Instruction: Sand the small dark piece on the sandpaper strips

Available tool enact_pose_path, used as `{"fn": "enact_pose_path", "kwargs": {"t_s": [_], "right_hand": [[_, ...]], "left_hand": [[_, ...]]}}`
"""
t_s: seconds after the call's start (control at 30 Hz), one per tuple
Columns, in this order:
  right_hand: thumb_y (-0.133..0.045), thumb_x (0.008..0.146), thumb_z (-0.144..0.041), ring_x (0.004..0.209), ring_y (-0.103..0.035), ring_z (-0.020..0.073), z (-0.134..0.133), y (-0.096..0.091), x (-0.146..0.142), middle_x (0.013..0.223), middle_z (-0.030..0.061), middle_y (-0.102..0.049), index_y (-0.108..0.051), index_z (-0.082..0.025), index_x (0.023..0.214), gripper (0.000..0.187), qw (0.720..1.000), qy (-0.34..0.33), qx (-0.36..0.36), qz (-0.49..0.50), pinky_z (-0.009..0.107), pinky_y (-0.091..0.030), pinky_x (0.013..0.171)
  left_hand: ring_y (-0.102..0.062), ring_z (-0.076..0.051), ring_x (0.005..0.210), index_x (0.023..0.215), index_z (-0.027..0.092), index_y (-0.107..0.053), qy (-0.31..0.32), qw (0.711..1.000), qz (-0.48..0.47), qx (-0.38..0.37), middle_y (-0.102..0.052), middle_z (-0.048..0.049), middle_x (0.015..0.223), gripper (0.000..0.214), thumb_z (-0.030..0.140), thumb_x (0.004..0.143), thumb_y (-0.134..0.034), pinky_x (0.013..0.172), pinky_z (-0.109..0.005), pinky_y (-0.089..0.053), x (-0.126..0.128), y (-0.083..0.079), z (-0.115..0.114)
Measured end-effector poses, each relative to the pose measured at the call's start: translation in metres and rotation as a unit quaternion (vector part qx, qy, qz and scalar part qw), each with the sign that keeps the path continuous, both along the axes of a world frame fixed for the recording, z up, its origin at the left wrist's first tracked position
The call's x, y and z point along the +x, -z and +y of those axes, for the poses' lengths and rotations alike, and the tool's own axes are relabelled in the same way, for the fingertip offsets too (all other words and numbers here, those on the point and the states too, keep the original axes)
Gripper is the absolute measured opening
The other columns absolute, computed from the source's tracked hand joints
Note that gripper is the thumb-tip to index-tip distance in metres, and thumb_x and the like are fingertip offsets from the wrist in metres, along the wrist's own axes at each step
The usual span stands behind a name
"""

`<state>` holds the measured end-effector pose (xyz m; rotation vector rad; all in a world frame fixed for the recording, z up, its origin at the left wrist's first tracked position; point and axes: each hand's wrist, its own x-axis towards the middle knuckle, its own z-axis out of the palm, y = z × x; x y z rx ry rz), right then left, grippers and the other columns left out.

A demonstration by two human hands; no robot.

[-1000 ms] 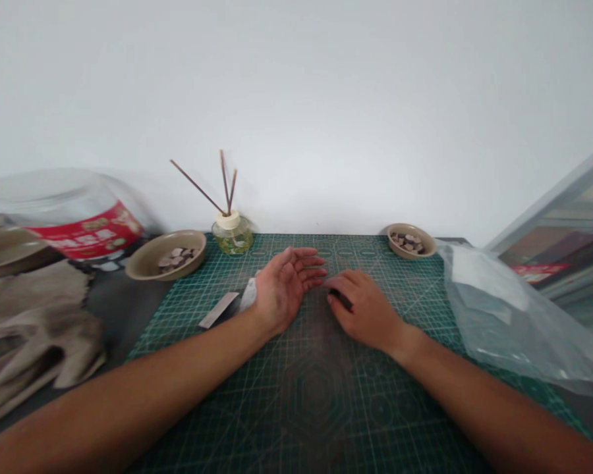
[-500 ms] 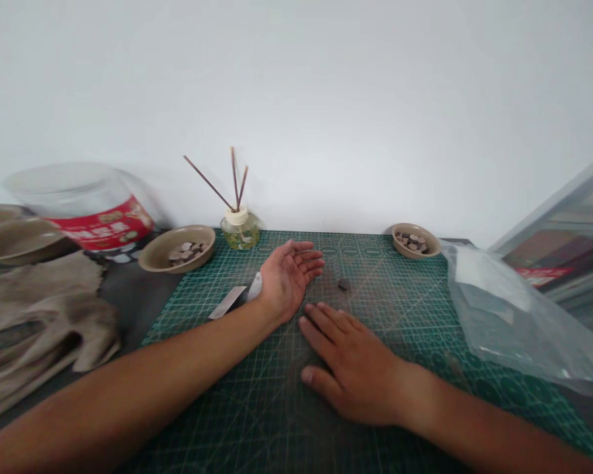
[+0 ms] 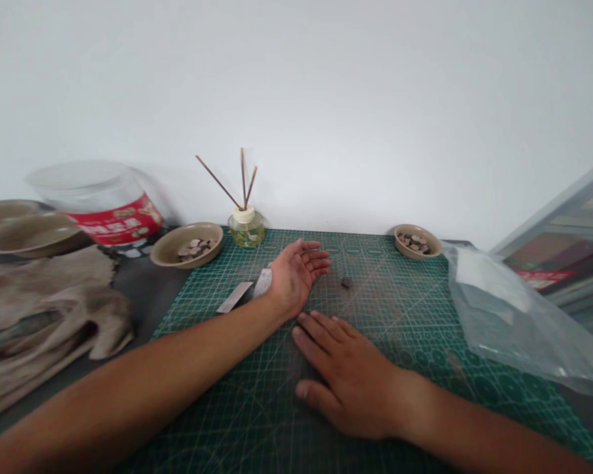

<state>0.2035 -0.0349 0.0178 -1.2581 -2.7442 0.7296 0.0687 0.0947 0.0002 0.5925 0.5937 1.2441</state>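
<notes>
My left hand [image 3: 295, 274] rests on its edge on the green cutting mat [image 3: 405, 309], palm turned right, fingers stretched out and empty. A small dark piece [image 3: 346, 282] lies on the mat just right of its fingertips, touched by neither hand. My right hand [image 3: 343, 372] lies flat, palm down, nearer to me, fingers spread and pointing toward the left wrist. Two pale flat strips [image 3: 250, 291] lie on the mat behind the left wrist.
A tan bowl [image 3: 186, 245] of small pieces stands at the mat's back left, a smaller one [image 3: 417, 241] at the back right. A reed diffuser [image 3: 246, 227] stands between them. A clear plastic bag [image 3: 504, 309] lies right; leather scraps [image 3: 44, 316], a jar [image 3: 103, 207] and bowls [image 3: 27, 232] left.
My right hand let go of the small dark piece, left it on the mat, and drew back toward me to lie flat. The left hand stayed put.
</notes>
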Motion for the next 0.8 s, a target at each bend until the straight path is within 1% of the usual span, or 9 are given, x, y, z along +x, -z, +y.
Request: {"fn": "enact_pose_path", "kwargs": {"t_s": [0.07, 0.13, 0.23, 0.3, 0.4, 0.5, 0.6, 0.7, 0.8], "right_hand": [[-0.030, 0.102, -0.058, 0.153, -0.009, 0.0295, 0.011, 0.003, 0.004, 0.166, 0.0110, -0.012, -0.022, -0.015, 0.159, 0.072, 0.999, 0.039, 0.025, -0.023, 0.051, -0.013, 0.125], [-0.031, 0.101, -0.059, 0.153, -0.008, 0.0305, 0.014, 0.006, 0.007, 0.165, 0.0131, -0.011, -0.022, -0.012, 0.158, 0.075, 0.995, 0.079, 0.039, -0.043, 0.052, -0.014, 0.124], [-0.031, 0.100, -0.062, 0.153, -0.006, 0.0333, 0.004, 0.008, 0.006, 0.165, 0.0163, -0.007, -0.019, -0.006, 0.158, 0.082, 0.987, 0.143, 0.041, -0.067, 0.055, -0.014, 0.124], [-0.031, 0.099, -0.064, 0.153, -0.003, 0.0346, -0.008, 0.006, 0.003, 0.164, 0.0163, -0.003, -0.016, -0.006, 0.158, 0.085, 0.984, 0.160, 0.025, -0.077, 0.056, -0.013, 0.123], [-0.028, 0.098, -0.068, 0.153, 0.002, 0.0343, -0.025, 0.004, -0.003, 0.164, 0.0141, 0.002, -0.013, -0.008, 0.159, 0.087, 0.989, 0.130, -0.018, -0.063, 0.056, -0.009, 0.124], [-0.024, 0.098, -0.070, 0.153, 0.004, 0.0320, -0.030, 0.004, -0.009, 0.165, 0.0125, 0.003, -0.012, -0.011, 0.159, 0.086, 0.995, 0.084, -0.037, -0.028, 0.054, -0.006, 0.124], [-0.023, 0.100, -0.065, 0.153, 0.001, 0.0303, -0.021, 0.004, -0.014, 0.166, 0.0116, -0.001, -0.015, -0.013, 0.159, 0.080, 0.997, 0.069, -0.027, -0.018, 0.051, -0.007, 0.125], [-0.024, 0.102, -0.061, 0.154, -0.003, 0.0304, -0.007, 0.004, -0.018, 0.166, 0.0133, -0.007, -0.017, -0.011, 0.159, 0.077, 0.997, 0.070, -0.008, -0.020, 0.051, -0.009, 0.125], [-0.025, 0.102, -0.060, 0.154, -0.008, 0.0306, 0.005, 0.006, -0.018, 0.166, 0.0141, -0.011, -0.018, -0.011, 0.159, 0.076, 0.997, 0.076, 0.018, -0.018, 0.050, -0.012, 0.125]], "left_hand": [[-0.067, -0.020, 0.072, 0.093, 0.012, -0.064, -0.003, 1.000, -0.002, 0.001, -0.069, -0.0105, 0.082, 0.032, 0.041, 0.089, -0.050, 0.067, -0.029, -0.052, -0.001, 0.000, 0.000], [-0.067, -0.020, 0.072, 0.093, 0.012, -0.064, -0.005, 1.000, -0.003, -0.001, -0.069, -0.0103, 0.082, 0.032, 0.040, 0.089, -0.050, 0.066, -0.030, -0.052, -0.002, 0.000, 0.000], [-0.067, -0.020, 0.071, 0.092, 0.012, -0.064, -0.006, 1.000, -0.003, -0.002, -0.069, -0.0101, 0.081, 0.031, 0.040, 0.089, -0.050, 0.065, -0.029, -0.052, -0.001, 0.001, 0.000], [-0.067, -0.019, 0.070, 0.092, 0.012, -0.065, -0.006, 1.000, -0.002, -0.002, -0.069, -0.0100, 0.080, 0.031, 0.039, 0.089, -0.050, 0.065, -0.029, -0.052, 0.000, 0.001, 0.000], [-0.067, -0.019, 0.069, 0.092, 0.012, -0.065, -0.003, 1.000, -0.002, -0.002, -0.070, -0.0101, 0.080, 0.029, 0.037, 0.089, -0.050, 0.065, -0.028, -0.051, 0.002, 0.001, 0.000], [-0.066, -0.018, 0.068, 0.092, 0.012, -0.065, -0.005, 1.000, -0.002, 0.001, -0.070, -0.0097, 0.079, 0.029, 0.037, 0.088, -0.052, 0.065, -0.028, -0.051, 0.005, 0.001, -0.001], [-0.066, -0.018, 0.067, 0.091, 0.012, -0.065, -0.009, 1.000, 0.001, 0.003, -0.070, -0.0094, 0.078, 0.029, 0.038, 0.086, -0.054, 0.065, -0.028, -0.051, 0.006, 0.001, -0.001], [-0.066, -0.018, 0.066, 0.090, 0.012, -0.066, -0.011, 1.000, 0.006, 0.003, -0.070, -0.0097, 0.077, 0.030, 0.039, 0.085, -0.054, 0.065, -0.028, -0.050, 0.005, 0.001, 0.001], [-0.065, -0.018, 0.067, 0.089, 0.013, -0.065, -0.027, 1.000, 0.010, 0.003, -0.069, -0.0086, 0.075, 0.031, 0.041, 0.085, -0.053, 0.065, -0.028, -0.050, 0.003, 0.002, 0.002]]}}
